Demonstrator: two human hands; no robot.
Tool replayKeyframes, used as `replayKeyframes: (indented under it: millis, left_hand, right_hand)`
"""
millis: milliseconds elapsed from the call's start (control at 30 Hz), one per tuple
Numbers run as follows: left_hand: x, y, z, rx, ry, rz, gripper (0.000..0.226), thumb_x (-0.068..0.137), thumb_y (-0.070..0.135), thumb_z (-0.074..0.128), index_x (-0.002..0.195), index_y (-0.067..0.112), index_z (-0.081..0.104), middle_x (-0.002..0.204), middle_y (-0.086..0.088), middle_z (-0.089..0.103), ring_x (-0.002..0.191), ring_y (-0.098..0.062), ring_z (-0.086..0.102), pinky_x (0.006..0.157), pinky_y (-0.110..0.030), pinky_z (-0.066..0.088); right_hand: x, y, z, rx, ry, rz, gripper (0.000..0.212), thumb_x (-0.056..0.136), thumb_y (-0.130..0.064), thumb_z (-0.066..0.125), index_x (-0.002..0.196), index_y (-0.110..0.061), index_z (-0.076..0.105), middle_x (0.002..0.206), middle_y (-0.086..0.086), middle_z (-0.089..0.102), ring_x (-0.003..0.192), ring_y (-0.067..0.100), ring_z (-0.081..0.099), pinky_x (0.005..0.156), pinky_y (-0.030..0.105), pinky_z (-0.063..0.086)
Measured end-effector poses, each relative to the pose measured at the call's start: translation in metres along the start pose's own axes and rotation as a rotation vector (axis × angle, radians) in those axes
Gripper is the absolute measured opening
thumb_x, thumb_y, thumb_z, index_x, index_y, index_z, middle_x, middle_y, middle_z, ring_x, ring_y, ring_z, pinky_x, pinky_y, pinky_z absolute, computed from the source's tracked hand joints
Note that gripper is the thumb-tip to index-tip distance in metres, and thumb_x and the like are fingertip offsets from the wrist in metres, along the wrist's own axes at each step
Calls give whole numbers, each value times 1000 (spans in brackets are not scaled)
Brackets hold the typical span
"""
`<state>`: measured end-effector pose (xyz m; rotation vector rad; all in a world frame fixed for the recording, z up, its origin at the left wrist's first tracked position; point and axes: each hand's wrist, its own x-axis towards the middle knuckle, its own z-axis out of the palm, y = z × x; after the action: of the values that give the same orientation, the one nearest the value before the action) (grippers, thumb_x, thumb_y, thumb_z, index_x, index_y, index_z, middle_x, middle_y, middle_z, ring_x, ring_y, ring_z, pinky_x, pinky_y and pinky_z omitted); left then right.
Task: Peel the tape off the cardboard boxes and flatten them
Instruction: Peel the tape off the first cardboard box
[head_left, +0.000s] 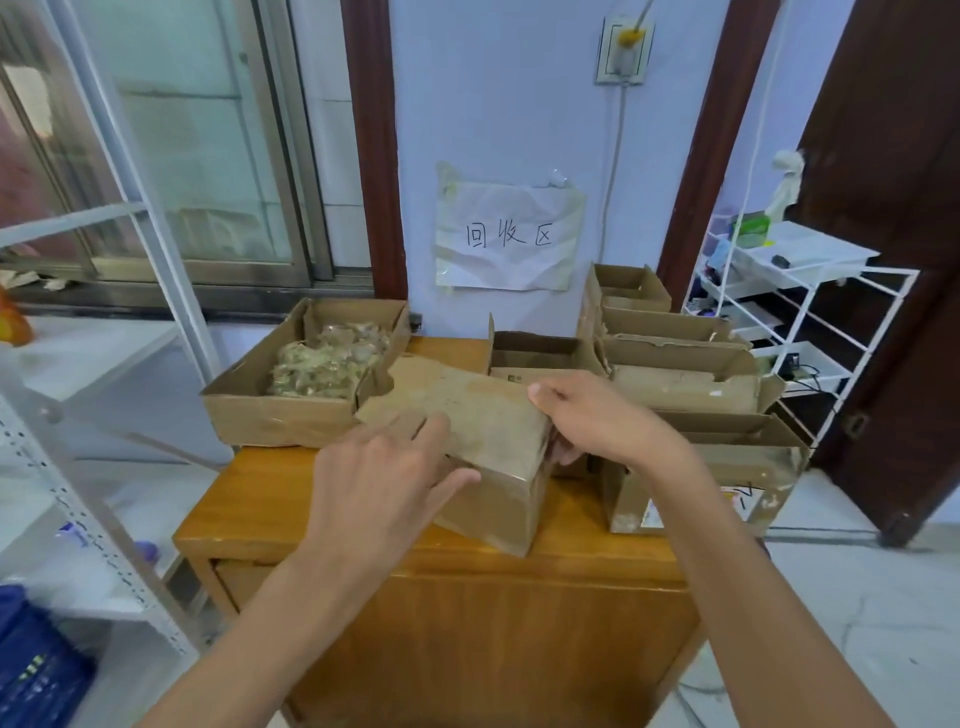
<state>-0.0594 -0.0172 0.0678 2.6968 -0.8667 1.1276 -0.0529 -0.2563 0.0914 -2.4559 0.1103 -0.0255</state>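
A brown cardboard box (485, 457) sits tilted on the wooden table (249, 499), its worn top face turned toward me. My left hand (384, 478) lies on its near left corner, fingers spread over the top and thumb along the front edge. My right hand (587, 415) grips the box's right edge, thumb on top and fingers curled underneath. Tape on this box is not clearly visible.
An open box (244, 410) holding crumpled peeled tape (327, 358) stands at the table's back left. Several opened boxes (680, 358) are stacked at the back right, another (711, 483) at the near right. White wire racks (810, 312) flank the table.
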Motion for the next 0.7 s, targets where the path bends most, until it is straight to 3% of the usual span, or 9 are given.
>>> replayKeyframes:
  millis: [33, 100, 133, 167, 233, 333, 467, 600, 700]
  left_hand:
    - [3, -3, 3, -6, 45, 41, 53, 72, 67, 77, 88, 20, 60, 81, 1, 58, 69, -16, 44, 52, -27, 31]
    - [16, -11, 5, -48, -35, 130, 74, 68, 72, 76, 119, 20, 60, 127, -7, 58, 115, -27, 54, 91, -41, 49]
    - [22, -16, 6, -100, -136, 169, 87, 70, 77, 69, 138, 25, 55, 154, -7, 43, 142, -29, 40, 112, -46, 40]
    - [28, -19, 6, -165, -256, 195, 95, 74, 81, 58, 153, 32, 42, 171, -2, 19, 157, -26, 19, 123, -48, 27]
    - [33, -22, 13, -247, -451, 207, 92, 85, 88, 37, 163, 46, 15, 174, 11, -11, 160, -19, -3, 128, -46, 11]
    - [29, -24, 25, -208, -479, 165, 85, 87, 93, 22, 161, 52, 14, 173, 12, 11, 157, -18, 15, 127, -44, 19]
    - [26, -22, 26, -179, -367, 152, 87, 83, 95, 25, 157, 50, 33, 161, 11, 35, 143, -17, 34, 118, -43, 28]
    - [22, -20, 29, -274, -338, 135, 88, 77, 93, 38, 151, 47, 46, 155, 11, 42, 137, -17, 35, 120, -48, 29]
    - [23, -20, 26, -286, -353, 128, 88, 74, 92, 45, 150, 48, 48, 154, 13, 41, 135, -16, 33, 116, -46, 31]
  right_hand:
    - [2, -2, -2, -34, -11, -5, 32, 114, -40, 36, 111, -31, 66, 82, 4, 77, 70, 18, 77, 79, 42, 66]
    - [4, -7, -7, -72, -50, -21, 34, 114, -40, 35, 119, -28, 67, 85, 6, 78, 71, 18, 77, 75, 38, 66]
    - [5, -10, -9, -63, -72, -39, 34, 114, -41, 36, 124, -30, 67, 88, 4, 78, 71, 18, 77, 73, 36, 66]
    - [6, -12, -9, -50, -89, -62, 33, 114, -42, 36, 127, -34, 65, 93, 0, 77, 72, 18, 77, 72, 37, 66]
    - [2, -14, -6, -196, -26, -126, 30, 113, -46, 35, 133, -43, 58, 109, -5, 71, 85, 19, 75, 79, 41, 63]
    - [-18, -10, 4, -528, 249, -221, 42, 106, -59, 35, 142, -42, 48, 134, -8, 55, 106, 16, 65, 88, 42, 57]
    - [-53, -2, 8, -383, 223, -217, 44, 90, -77, 46, 124, -49, 46, 130, -26, 50, 88, 2, 65, 86, 40, 56]
    - [-65, -1, 11, -353, 268, -230, 34, 86, -75, 55, 96, -42, 52, 106, -25, 56, 78, -3, 64, 77, 37, 57]
    - [-70, -8, 10, -435, 268, -231, 30, 89, -70, 55, 93, -40, 57, 103, -22, 57, 81, 1, 62, 77, 38, 57]
